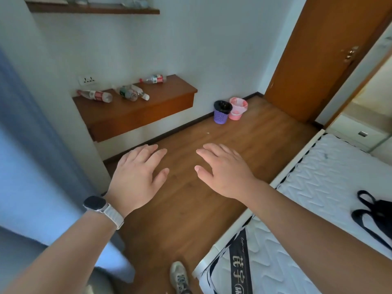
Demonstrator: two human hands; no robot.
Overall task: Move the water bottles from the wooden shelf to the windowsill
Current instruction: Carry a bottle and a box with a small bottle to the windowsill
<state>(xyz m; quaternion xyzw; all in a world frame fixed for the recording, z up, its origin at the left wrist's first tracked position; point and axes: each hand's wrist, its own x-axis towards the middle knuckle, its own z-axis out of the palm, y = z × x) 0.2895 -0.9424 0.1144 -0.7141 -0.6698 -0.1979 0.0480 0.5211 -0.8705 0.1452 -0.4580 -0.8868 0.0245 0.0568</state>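
Observation:
A wooden shelf (169, 96) juts from the white wall ahead of me. Plastic water bottles lie on their sides on it: one with a red label at the left (95, 95), a green-labelled one with a clear one beside it in the middle (132, 93), and another red-labelled bottle at the back (154, 79). My left hand (135, 177), with a watch on its wrist, and my right hand (224, 170) hover palm-down over the floor, fingers spread, holding nothing. Both are well short of the shelf. No windowsill is in view.
A blue curtain (31, 145) hangs at the left. A purple bin (221, 112) and a pink bin (237, 108) stand on the floor by the wall. A mattress (328, 198) with a black bag (377, 215) fills the right. A wooden door (318, 60) is beyond.

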